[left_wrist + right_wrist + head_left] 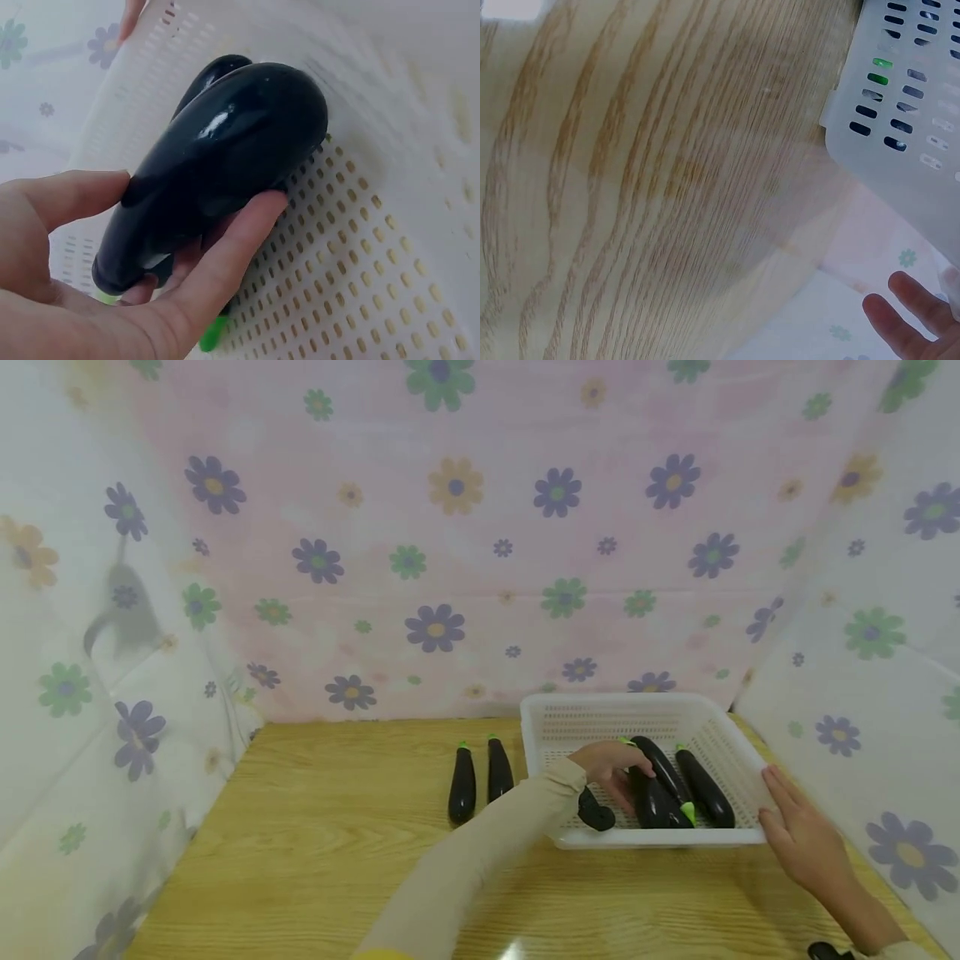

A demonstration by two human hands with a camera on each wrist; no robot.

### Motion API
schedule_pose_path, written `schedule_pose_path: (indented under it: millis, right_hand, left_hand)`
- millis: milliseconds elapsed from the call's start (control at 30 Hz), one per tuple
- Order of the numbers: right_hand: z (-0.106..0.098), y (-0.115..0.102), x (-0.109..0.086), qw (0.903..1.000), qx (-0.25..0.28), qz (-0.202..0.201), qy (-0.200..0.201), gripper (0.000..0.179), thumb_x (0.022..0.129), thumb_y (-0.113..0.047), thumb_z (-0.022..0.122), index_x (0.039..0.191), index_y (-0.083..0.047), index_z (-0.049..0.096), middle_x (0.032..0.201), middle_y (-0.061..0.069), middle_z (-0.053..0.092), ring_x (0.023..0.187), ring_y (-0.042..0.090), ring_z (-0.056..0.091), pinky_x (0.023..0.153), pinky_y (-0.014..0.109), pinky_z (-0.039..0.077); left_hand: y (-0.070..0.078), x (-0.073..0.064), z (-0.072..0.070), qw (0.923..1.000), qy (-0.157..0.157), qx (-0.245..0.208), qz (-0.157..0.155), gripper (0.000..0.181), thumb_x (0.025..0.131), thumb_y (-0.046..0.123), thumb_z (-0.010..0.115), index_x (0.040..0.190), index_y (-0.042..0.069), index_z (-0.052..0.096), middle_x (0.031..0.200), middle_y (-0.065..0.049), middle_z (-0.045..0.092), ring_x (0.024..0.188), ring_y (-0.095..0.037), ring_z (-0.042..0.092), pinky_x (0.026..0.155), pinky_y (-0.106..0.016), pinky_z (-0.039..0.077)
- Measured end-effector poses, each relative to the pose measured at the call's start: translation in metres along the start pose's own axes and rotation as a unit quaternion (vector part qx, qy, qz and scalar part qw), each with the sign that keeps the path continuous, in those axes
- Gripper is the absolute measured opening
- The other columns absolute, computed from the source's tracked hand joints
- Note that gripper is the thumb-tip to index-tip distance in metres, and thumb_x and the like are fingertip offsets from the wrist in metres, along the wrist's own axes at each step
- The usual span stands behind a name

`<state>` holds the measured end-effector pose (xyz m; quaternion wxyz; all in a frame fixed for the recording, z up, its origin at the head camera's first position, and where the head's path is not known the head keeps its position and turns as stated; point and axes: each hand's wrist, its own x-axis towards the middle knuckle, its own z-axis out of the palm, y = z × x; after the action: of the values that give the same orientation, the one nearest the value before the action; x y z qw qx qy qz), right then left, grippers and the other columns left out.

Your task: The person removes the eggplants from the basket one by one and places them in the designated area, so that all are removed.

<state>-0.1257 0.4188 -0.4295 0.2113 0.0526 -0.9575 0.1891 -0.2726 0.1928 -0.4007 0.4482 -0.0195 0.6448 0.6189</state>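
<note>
My left hand [611, 768] reaches into a white plastic basket [622, 838] and grips a glossy dark eggplant [217, 150]. The thumb lies along one side and the fingers pass beneath it. Another eggplant [217, 75] shows partly behind the held one. Inside the basket, an eggplant [705, 787] lies on the right, and a green stem cap [688, 812] pokes out near the front wall. My right hand [806, 835] rests against the basket's right front corner, fingers extended along the outside. Two of its fingers [892, 322] appear beside the basket wall in the right wrist view.
Two more eggplants lie on the wooden table [300, 827] left of the basket: one eggplant [462, 785] in full view, the other eggplant [499, 768] partly covered by my left sleeve [480, 852]. Flowered cloth [480, 568] encloses the table at the back and both sides.
</note>
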Motion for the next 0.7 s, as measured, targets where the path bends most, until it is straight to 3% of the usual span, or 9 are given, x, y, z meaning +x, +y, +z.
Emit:
schedule_pose_path:
  millis: [267, 533, 700]
  right_hand:
    - [-0.005, 0.001, 0.003, 0.9999, -0.004, 0.008, -0.009, 0.054, 0.090, -0.012, 0.039, 0.140, -0.005, 0.019, 0.145, 0.007, 0.012, 0.122, 0.047, 0.020, 0.078, 0.061, 0.025]
    - [-0.004, 0.004, 0.001, 1.0000, 0.005, -0.004, -0.006, 0.054, 0.090, -0.011, 0.039, 0.140, -0.004, 0.019, 0.145, 0.009, 0.012, 0.126, 0.043, 0.016, 0.090, 0.062, 0.016]
    - [-0.004, 0.001, -0.001, 0.9998, 0.017, 0.005, -0.012, 0.054, 0.091, -0.012, 0.037, 0.140, -0.003, 0.017, 0.145, 0.011, 0.011, 0.124, 0.046, 0.015, 0.089, 0.064, 0.015]
  left_hand:
    - [0.009, -0.025, -0.002, 0.9939, -0.008, 0.061, 0.091, 0.011, 0.077, 0.014, 0.063, 0.085, 0.007, 0.062, 0.084, -0.011, 0.058, 0.070, -0.034, 0.058, 0.069, -0.054, 0.046]
    - [0.021, -0.050, -0.009, 0.9903, -0.017, 0.073, 0.118, 0.013, 0.078, 0.017, 0.063, 0.087, 0.007, 0.062, 0.084, -0.011, 0.058, 0.072, -0.030, 0.059, 0.065, -0.049, 0.049]
    - [0.024, -0.060, -0.018, 0.9863, -0.021, 0.079, 0.143, 0.014, 0.079, 0.016, 0.063, 0.086, 0.005, 0.063, 0.085, -0.011, 0.058, 0.072, -0.029, 0.060, 0.061, -0.048, 0.050]
